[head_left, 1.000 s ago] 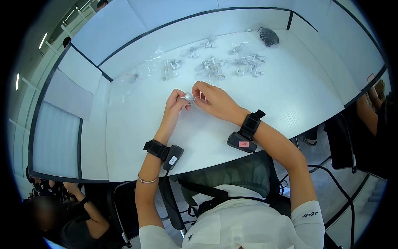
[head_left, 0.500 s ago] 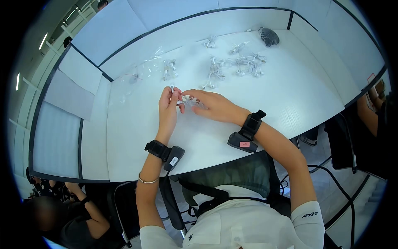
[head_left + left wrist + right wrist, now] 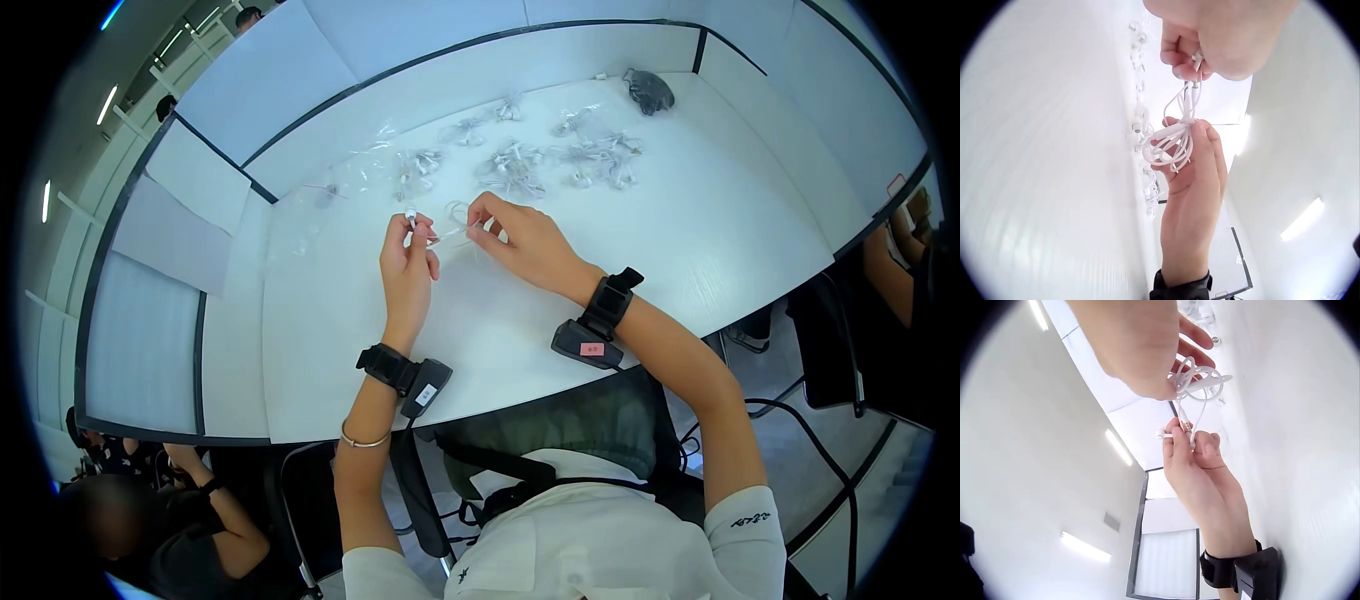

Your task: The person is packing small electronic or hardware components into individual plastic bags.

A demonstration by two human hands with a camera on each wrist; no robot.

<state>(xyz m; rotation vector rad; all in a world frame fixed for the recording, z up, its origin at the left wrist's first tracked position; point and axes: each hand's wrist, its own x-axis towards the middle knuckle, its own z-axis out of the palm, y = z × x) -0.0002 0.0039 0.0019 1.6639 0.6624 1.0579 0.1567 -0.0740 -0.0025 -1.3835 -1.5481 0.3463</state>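
Note:
A pair of white wired earphones [image 3: 1200, 382] is held between both hands above the table. My left hand [image 3: 408, 268] pinches the end with an earbud [image 3: 1160, 434], which sticks up past the fingertips; a metal plug [image 3: 1195, 84] shows beside these fingers. My right hand [image 3: 525, 238] grips the looped cable [image 3: 1172, 144] between thumb and fingers. Short cable strands run across the gap between the hands. In the left wrist view the loops spread over the right palm, gathered near the thumb.
Several bundles of white earphones [image 3: 512, 168] lie toward the back of the table [image 3: 340, 370]. Clear plastic bags [image 3: 350, 172] lie at the back left, and a dark grey pouch [image 3: 648, 92] sits at the back right. Low partition walls [image 3: 480, 62] enclose the table.
The left hand has shifted left and turned, bringing the earbud up above its fingers. The right hand stays near its place, and the cable now spans the gap between the hands.

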